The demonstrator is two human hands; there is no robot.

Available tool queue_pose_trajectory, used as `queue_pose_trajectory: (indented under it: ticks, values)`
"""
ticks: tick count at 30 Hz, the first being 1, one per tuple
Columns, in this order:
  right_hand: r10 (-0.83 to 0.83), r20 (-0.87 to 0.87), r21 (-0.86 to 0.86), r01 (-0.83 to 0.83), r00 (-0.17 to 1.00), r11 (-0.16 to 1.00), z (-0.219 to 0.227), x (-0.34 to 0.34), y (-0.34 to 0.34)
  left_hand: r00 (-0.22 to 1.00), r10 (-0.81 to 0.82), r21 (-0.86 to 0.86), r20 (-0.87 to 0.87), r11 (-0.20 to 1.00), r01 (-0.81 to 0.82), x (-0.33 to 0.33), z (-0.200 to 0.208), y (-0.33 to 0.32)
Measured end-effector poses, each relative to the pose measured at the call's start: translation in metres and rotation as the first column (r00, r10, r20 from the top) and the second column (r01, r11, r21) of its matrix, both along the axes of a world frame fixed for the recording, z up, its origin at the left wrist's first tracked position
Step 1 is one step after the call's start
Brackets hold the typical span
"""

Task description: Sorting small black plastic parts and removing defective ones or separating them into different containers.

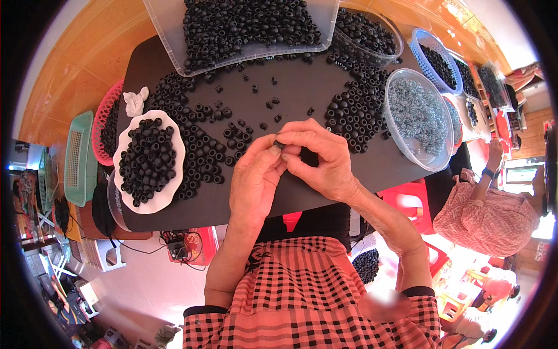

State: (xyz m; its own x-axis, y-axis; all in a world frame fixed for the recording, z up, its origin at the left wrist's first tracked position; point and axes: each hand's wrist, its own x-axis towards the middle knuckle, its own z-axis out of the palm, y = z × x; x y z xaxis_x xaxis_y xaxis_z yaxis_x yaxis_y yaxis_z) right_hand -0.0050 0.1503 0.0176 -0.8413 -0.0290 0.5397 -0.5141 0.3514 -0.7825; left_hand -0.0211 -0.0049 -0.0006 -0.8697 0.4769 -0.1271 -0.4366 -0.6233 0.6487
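Over the near middle of the dark table [279,200], my two hands meet. My left hand [253,180] is closed, its thumb and fingertips pinching a small black plastic piece [279,144]. My right hand [322,160] is closed against the same piece, its thumb and forefinger touching it from the other side. Fingers cover most of the piece. To the left lie many black barrel-shaped pieces with round holes [200,151]. More of them fill a white scalloped plate [181,154], and another pile [354,113] spreads to the right of my hands.
A large clear bin [168,43] of black pieces stands at the far edge, beside a clear round tub [398,43]. On the right, a clear bowl [401,154] holds small metal springs. Pink [99,110] and blue baskets [415,41] flank the table. Another person [485,215] sits at right.
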Motion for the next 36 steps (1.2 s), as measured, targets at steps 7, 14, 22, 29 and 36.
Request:
queue_pose_trajectory:
  ticks: [7, 14, 22, 29, 36]
  values:
    - [-0.082, -0.076, 0.066, 0.087, 0.994, 0.994, -0.001, 0.0, -0.002, 0.994, -0.092, 0.1, 0.064, 0.991, 0.086, 0.0, -0.001, -0.001]
    - [-0.082, -0.026, 0.021, 0.082, 0.996, 0.996, -0.002, 0.003, -0.002, 0.994, -0.081, 0.112, 0.076, 0.991, 0.072, 0.002, -0.002, 0.002]
    - [-0.112, -0.114, 0.057, 0.119, 0.987, 0.991, -0.008, 0.001, -0.002, 0.997, -0.074, 0.04, 0.03, 0.997, 0.073, 0.002, 0.003, 0.008]
    - [-0.133, -0.162, 0.051, 0.143, 0.978, 0.988, -0.005, -0.001, -0.001, 0.995, -0.096, 0.07, 0.009, 0.993, 0.095, -0.001, 0.001, 0.007]
    - [-0.168, -0.119, 0.111, 0.182, 0.978, 0.977, 0.001, -0.001, -0.002, 0.991, -0.111, 0.073, 0.073, 0.992, 0.105, -0.005, 0.003, 0.005]
